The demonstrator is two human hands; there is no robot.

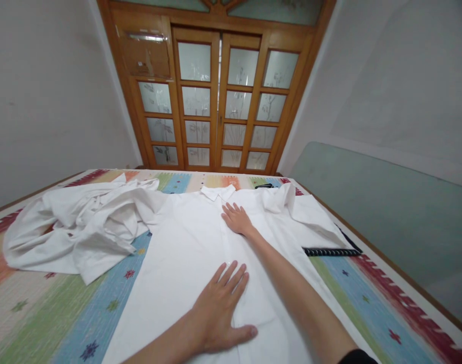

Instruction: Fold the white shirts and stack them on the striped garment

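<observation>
A white collared shirt lies spread flat, front side up, with its collar at the far end. My left hand rests palm down on the lower front, fingers spread and thumb out to the right. Farther up, just below the collar, my right hand lies flat on the chest beside the button placket, its fingers extended. Neither hand holds anything. Some creases show in the fabric around both palms. At the right, the shirt's sleeve is folded over itself.
A crumpled heap of white cloth lies on the left of the striped table cover. A black-edged item sticks out beneath the right sleeve. A small black object is near the far edge. Wooden glazed doors stand beyond.
</observation>
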